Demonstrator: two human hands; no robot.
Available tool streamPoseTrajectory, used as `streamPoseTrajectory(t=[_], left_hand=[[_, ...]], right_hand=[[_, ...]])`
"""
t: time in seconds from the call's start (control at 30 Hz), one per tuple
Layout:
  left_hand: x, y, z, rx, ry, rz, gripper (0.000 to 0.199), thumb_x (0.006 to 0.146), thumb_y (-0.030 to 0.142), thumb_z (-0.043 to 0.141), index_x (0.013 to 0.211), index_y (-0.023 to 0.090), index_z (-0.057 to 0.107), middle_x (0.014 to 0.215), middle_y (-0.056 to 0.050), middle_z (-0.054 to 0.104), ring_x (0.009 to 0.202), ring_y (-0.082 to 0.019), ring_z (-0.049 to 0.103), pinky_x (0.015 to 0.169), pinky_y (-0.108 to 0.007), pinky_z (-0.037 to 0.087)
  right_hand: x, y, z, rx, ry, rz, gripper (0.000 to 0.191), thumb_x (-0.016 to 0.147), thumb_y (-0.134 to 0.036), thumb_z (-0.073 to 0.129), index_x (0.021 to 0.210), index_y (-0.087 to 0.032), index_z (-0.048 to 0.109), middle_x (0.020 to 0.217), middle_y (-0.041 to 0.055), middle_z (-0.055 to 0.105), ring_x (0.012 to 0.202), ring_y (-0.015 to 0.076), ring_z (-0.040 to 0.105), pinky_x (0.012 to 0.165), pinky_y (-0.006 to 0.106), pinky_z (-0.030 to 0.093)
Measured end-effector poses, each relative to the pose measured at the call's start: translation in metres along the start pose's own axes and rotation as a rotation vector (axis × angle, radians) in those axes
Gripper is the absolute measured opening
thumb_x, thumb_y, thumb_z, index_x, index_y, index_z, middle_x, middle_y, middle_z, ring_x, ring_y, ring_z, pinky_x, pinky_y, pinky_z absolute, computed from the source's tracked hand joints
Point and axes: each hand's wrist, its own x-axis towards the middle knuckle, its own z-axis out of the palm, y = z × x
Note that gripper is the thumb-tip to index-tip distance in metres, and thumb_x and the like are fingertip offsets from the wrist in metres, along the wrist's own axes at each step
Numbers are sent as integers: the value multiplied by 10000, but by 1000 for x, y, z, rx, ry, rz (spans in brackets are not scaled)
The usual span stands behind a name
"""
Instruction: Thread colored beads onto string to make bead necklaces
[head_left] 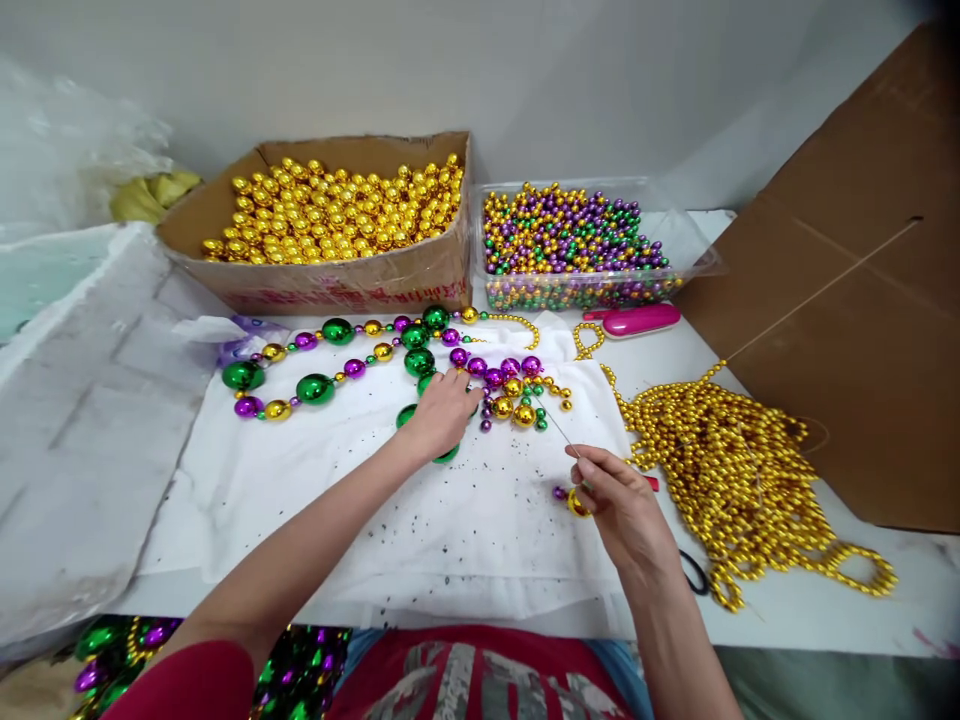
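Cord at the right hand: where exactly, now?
Head view, just right of centre: the thin cord slants over the white cloth from the bead cluster to the right hand.

I can make out no full word or number from here. Red printed characters (300, 298) run along the front of the cardboard box (442, 264), too blurred for me to read; big greyish lettering (457, 682) on the red shirt (382, 680) is cut off and illegible.
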Motion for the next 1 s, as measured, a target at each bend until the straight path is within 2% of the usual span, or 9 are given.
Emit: streamPoseTrajectory(t=[0.07, 0.17, 0.27, 0.33, 0.43, 0.6, 0.8, 1.0], left_hand=[[1, 4, -9, -254, 69, -87, 296, 665, 177, 726, 955, 203, 676, 1049, -120, 591, 1120, -340, 454, 1007, -478, 305], [-6, 10, -14, -881, 133, -302, 332, 803, 326, 622, 1114, 210, 604, 1092, -106, 603, 1004, -274, 564, 888, -432, 452], [-17, 10, -3, -1424, 163, -502, 301, 888, 316, 497, 1131, 150, 562, 1049, -137, 634, 970, -254, 619, 870, -412, 499], [-22, 9, 6, -1589, 195, -564, 300, 902, 285, 471, 1139, 116, 545, 1037, -160, 645, 1003, -254, 624, 895, -397, 505], [-27, 8, 15, -1664, 217, -582, 340, 919, 287, 437, 1186, 93, 517, 1074, -187, 643, 1066, -265, 611, 927, -399, 503], [-27, 11, 17, -1663, 226, -558, 382, 930, 309, 412, 1220, 79, 505, 1078, -200, 655, 1108, -281, 597, 961, -416, 487], [-27, 13, 19, -1672, 219, -552, 375, 937, 301, 399, 1185, 49, 524, 1040, -211, 668, 1102, -279, 604, 979, -399, 472], [-30, 19, 28, -1668, 179, -548, 337, 937, 322, 417, 1088, 63, 572, 1044, -197, 673, 1087, -273, 613, 1003, -402, 448]], right_hand=[[-5, 0, -1, 49, -36, 36, 324, 671, -340, 757, 929, -154, 696, 654, 3, 514, 574, 109, 443, 423, 199, 227], [-15, 6, -1, 23, -60, 66, 300, 707, -337, 736, 940, -157, 681, 616, -23, 470, 526, 92, 400, 421, 201, 221], [-27, 13, 0, -96, -44, 35, 293, 744, -364, 705, 950, -157, 675, 595, -30, 465, 506, 93, 383, 449, 220, 274], [-35, 16, 0, -185, -42, 11, 292, 763, -382, 684, 958, -165, 675, 610, -23, 484, 529, 104, 402, 471, 230, 303], [-45, 17, 2, -304, -38, -18, 278, 784, -402, 655, 948, -178, 677, 634, -18, 497, 548, 113, 413, 485, 236, 324], [-51, 17, 5, -393, -14, -79, 237, 802, -386, 632, 922, -186, 673, 708, -5, 541, 584, 118, 441, 512, 240, 353], [-49, 19, 3, -418, -10, -89, 237, 802, -385, 624, 916, -184, 672, 728, 3, 546, 600, 123, 443, 515, 244, 355], [-41, 30, 3, -335, 7, -46, 272, 786, -403, 641, 928, -174, 676, 638, -20, 491, 558, 119, 419, 496, 242, 331]])
